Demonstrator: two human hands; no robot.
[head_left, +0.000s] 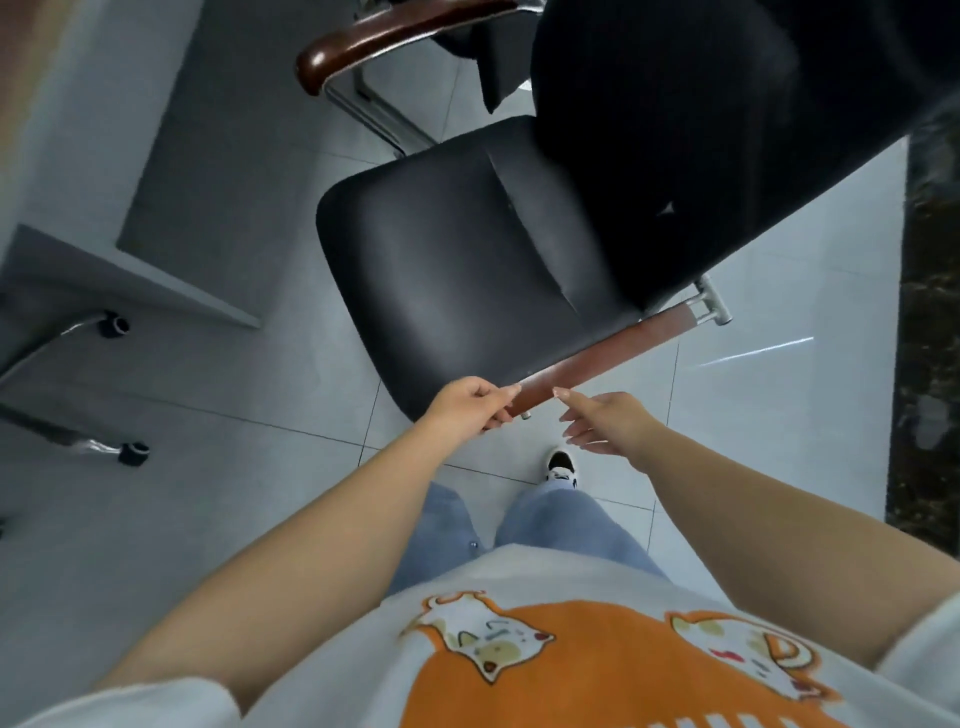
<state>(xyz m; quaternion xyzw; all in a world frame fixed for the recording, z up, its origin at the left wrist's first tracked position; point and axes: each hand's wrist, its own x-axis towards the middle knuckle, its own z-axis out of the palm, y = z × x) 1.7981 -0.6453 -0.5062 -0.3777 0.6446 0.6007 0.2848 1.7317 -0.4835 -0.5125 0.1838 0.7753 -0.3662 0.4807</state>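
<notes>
A black office chair (447, 270) with a padded seat and a dark backrest (675, 130) stands in front of me on a tiled floor. Its near wooden armrest (608, 358) runs from right to left toward my hands. My left hand (467, 410) grips the near end of that armrest, thumb on top and fingers curled under. My right hand (602, 423) hovers just right of the armrest's end with fingers spread and relaxed, one fingertip about touching the wood. The far armrest (384, 36) shows at the top.
A grey desk corner (130, 275) juts in at the left. Chrome legs with black feet (132, 452) of another chair lie at the lower left. A dark marbled surface (930, 312) runs down the right edge. My shoe (561, 467) is on the pale tiles.
</notes>
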